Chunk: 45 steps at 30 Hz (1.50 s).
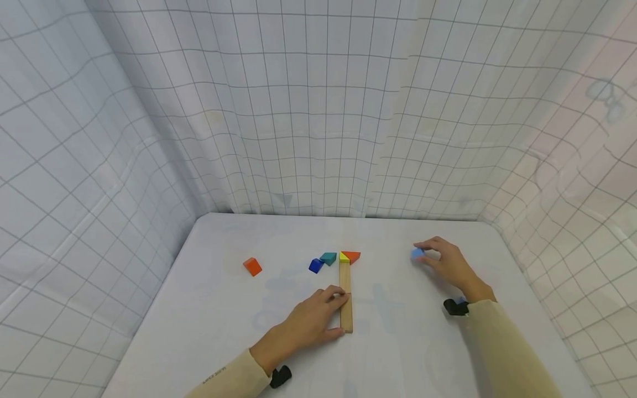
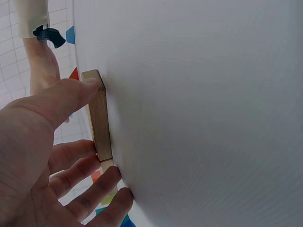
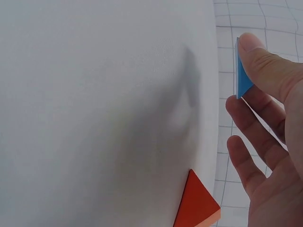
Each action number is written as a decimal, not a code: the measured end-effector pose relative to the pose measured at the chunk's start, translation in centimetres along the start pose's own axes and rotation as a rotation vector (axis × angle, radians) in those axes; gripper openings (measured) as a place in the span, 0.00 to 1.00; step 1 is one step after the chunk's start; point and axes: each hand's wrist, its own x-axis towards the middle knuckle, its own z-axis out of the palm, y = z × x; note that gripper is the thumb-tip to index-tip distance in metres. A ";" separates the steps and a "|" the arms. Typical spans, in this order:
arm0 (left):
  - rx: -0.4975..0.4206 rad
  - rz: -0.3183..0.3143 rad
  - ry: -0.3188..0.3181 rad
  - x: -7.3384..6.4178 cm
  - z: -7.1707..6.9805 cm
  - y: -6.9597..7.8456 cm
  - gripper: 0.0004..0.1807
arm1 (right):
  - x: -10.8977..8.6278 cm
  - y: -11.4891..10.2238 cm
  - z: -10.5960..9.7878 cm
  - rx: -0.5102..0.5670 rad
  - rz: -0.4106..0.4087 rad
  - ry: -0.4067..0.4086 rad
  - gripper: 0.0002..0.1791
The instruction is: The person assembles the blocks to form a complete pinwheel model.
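Note:
Two wooden bars lie end to end on the table. My left hand (image 1: 311, 320) spans the nearer wooden bar (image 2: 99, 123), its thumb on the near end and fingertips by the joint with the farther bar (image 1: 345, 276). At the far end of that line sit a yellow triangular block (image 1: 344, 255) and a red-orange triangular block (image 1: 353, 256). My right hand (image 1: 450, 265) pinches a light blue triangular block (image 3: 243, 78) between thumb and fingers, above the table at the right.
Left of the bars are a teal block (image 1: 328, 258) and a dark blue block (image 1: 316, 266). An orange-red block (image 1: 252, 267) lies farther left. A blue block (image 1: 461, 300) shows partly behind the right wrist strap. Gridded white curtains (image 1: 318, 110) surround the white table (image 1: 219, 309).

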 end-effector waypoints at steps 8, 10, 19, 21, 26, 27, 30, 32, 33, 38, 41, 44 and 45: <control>0.002 0.008 0.005 0.1 0.0 0.0 0.44 | 0.7 -1.3 0.0 0.030 0.014 -0.032 0.21; 0.001 0.011 0.007 0.1 0.0 -0.1 0.44 | 0.8 -1.5 0.2 0.042 0.020 -0.038 0.21; -0.011 0.006 -0.001 0.0 0.0 0.0 0.45 | 1.5 -2.3 1.3 0.089 -0.007 -0.040 0.21; -0.012 0.002 -0.005 0.0 -0.1 0.1 0.44 | 1.7 -2.4 1.5 0.098 -0.016 -0.039 0.21; -0.011 0.001 -0.007 -0.2 -0.4 0.3 0.44 | 2.2 -2.7 2.2 0.101 -0.028 -0.032 0.22; -0.011 0.003 -0.007 -0.2 -0.4 0.4 0.44 | 2.2 -2.7 2.3 0.101 -0.026 -0.033 0.23; -0.009 0.008 -0.005 -0.2 -0.4 0.3 0.44 | 2.5 -2.9 2.6 0.112 -0.024 -0.037 0.23; -0.006 0.008 -0.005 -0.2 -0.3 0.2 0.44 | 2.7 -3.1 2.8 0.123 -0.021 -0.041 0.23; -0.003 0.007 -0.004 -0.2 -0.3 0.2 0.44 | 2.7 -3.3 2.8 0.127 -0.023 -0.044 0.23; 0.003 0.001 -0.001 -0.1 -0.1 0.0 0.44 | 3.2 -3.9 3.1 0.143 -0.003 -0.070 0.21; 0.004 0.003 -0.002 -0.2 -0.2 0.0 0.44 | 3.4 -4.2 3.2 0.143 0.015 -0.081 0.21; 0.005 0.006 -0.004 -0.2 -0.3 0.1 0.44 | 3.5 -4.4 3.3 0.138 0.014 -0.084 0.21; 0.005 0.007 -0.004 -0.2 -0.3 0.1 0.44 | 3.6 -4.5 3.4 0.139 0.012 -0.083 0.21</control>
